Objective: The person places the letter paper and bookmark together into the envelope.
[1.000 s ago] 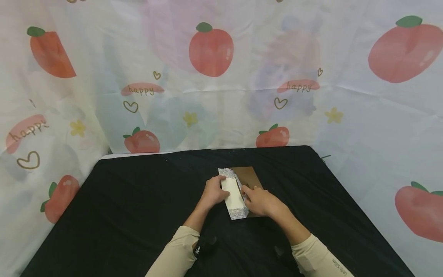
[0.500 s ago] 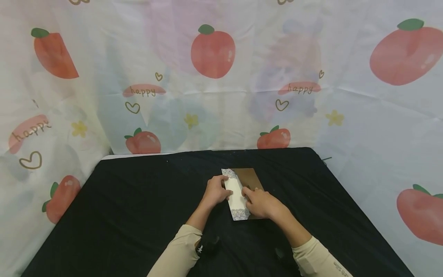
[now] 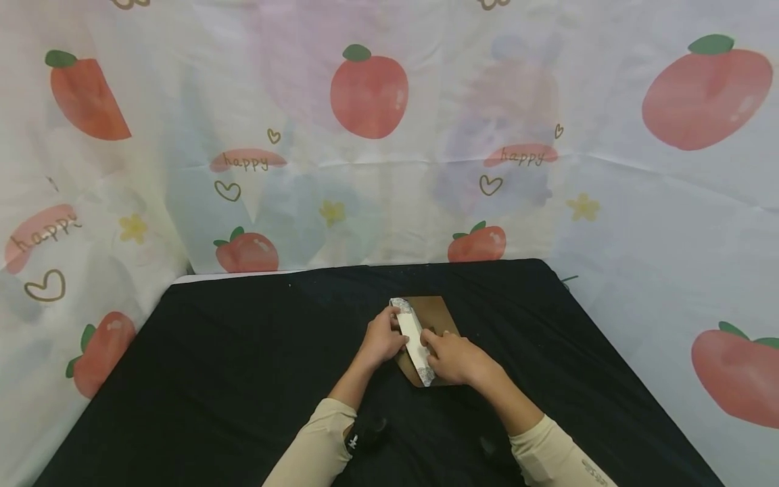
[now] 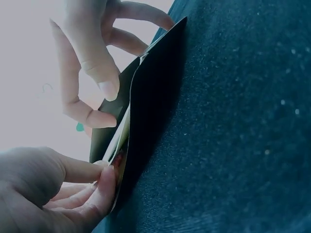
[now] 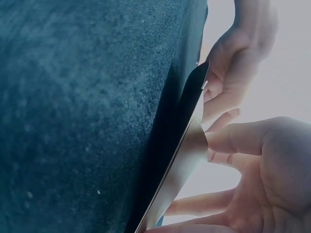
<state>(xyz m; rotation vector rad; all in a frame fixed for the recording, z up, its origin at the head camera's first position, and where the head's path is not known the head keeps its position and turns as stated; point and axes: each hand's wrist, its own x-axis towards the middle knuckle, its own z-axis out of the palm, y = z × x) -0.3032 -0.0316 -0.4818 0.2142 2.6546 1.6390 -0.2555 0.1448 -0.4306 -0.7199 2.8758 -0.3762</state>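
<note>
A brown card (image 3: 433, 311) lies a little right of the middle of the black table. A cream strip (image 3: 410, 331) with grey patterned ends rises along its left half. On the left edge of the card my left hand (image 3: 380, 338) pinches with thumb and fingers. From the right, my right hand (image 3: 456, 355) holds the edge of the cream part. The left wrist view has the card (image 4: 155, 77) parted, pale paper and a small red patch between its dark sides. A bent panel (image 5: 184, 160) meets my right fingers in the right wrist view.
Black cloth (image 3: 255, 365) covers the table. White curtain (image 3: 383, 203) printed with red fruit and "happy" stands behind and at both sides. A small black device (image 3: 368, 433) sits by the left wrist, and a green stem-like bit pokes out at the back right.
The cream face has narrowed as the left part of the card tilts up. Brown now shows at the card's lower left. Both hands have hardly shifted.
</note>
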